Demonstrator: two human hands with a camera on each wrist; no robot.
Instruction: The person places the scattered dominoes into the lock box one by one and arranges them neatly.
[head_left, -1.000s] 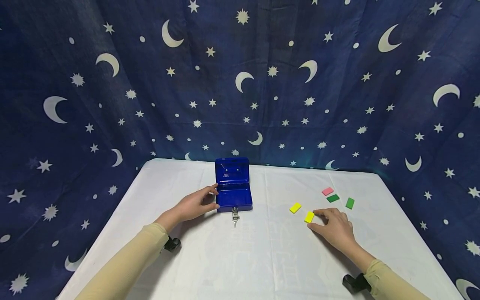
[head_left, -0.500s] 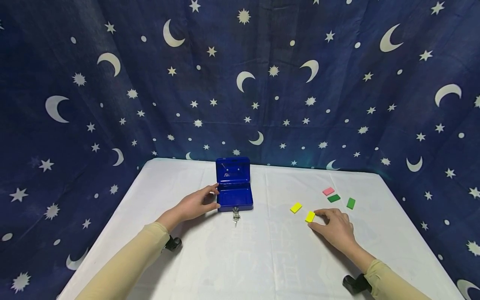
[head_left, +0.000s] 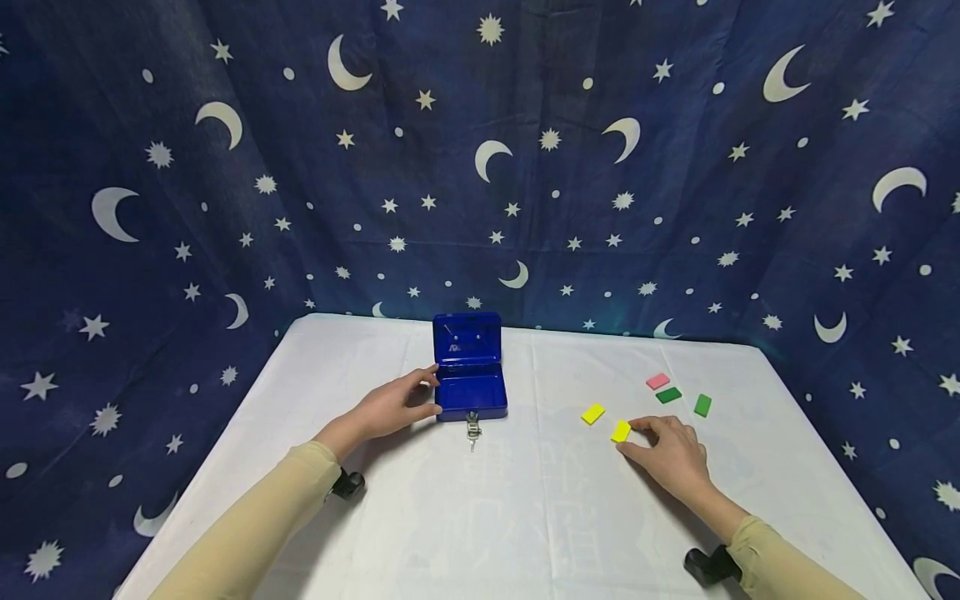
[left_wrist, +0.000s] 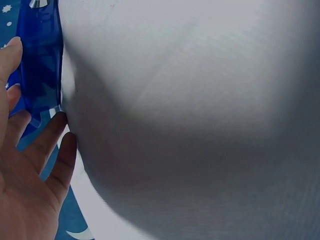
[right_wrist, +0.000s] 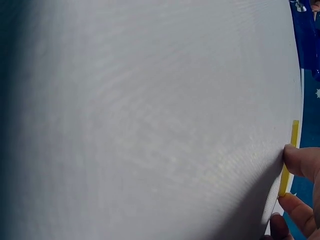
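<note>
A blue cash box [head_left: 472,392] stands on the table with its lid raised and no contents visible inside. My left hand [head_left: 392,406] rests against the box's left side, thumb near the front corner and fingers spread toward the back, also seen in the left wrist view. On the table to the right, my right hand [head_left: 670,452] pinches a small flat yellow tile [head_left: 621,431] between thumb and forefinger. Its edge shows in the right wrist view. Another yellow tile [head_left: 593,414] lies just beyond, to the left.
Farther back on the right lie a pink tile [head_left: 657,381], a dark green tile [head_left: 668,395] and a lighter green tile [head_left: 702,406]. A key [head_left: 472,442] hangs at the lock on the box's front. A patterned dark blue cloth [head_left: 480,167] surrounds the white table [head_left: 480,517].
The head view has shifted very slightly. Both hands, the box and the tiles keep their places.
</note>
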